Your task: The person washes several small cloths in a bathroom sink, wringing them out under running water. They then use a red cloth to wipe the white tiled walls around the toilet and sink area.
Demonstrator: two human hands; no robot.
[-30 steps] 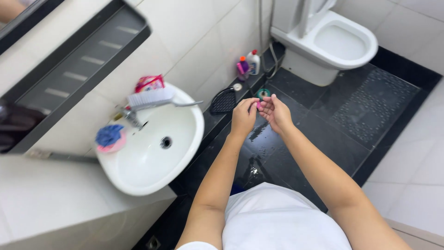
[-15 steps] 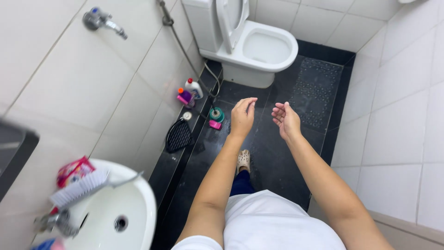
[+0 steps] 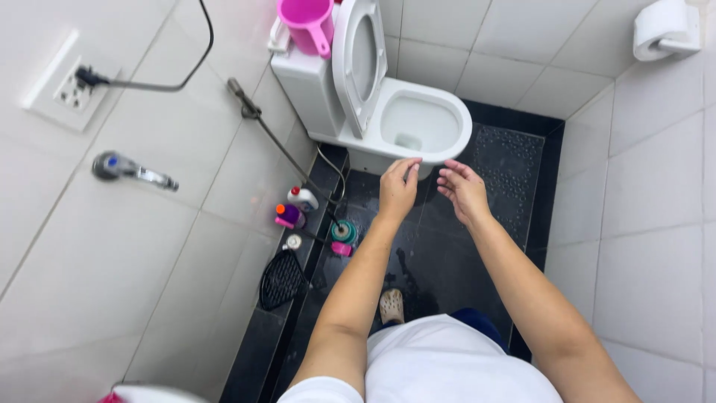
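- Head view: the left hand (image 3: 399,190) and the right hand (image 3: 464,192) are both held out in front of the toilet (image 3: 425,123), just below its bowl rim, near each other but apart.
- Both hands are empty, with fingers loosely spread; the left palm faces down, the right one is turned partly up.
- The toilet seat (image 3: 358,60) stands raised against the tank (image 3: 306,86).
- A pink jug (image 3: 307,24) sits on top of the tank.
- Left of the toilet, by the wall, stand small bottles (image 3: 294,209), and a black brush (image 3: 282,280) lies further from it.
- A paper roll (image 3: 664,28) hangs on the wall right of the toilet.
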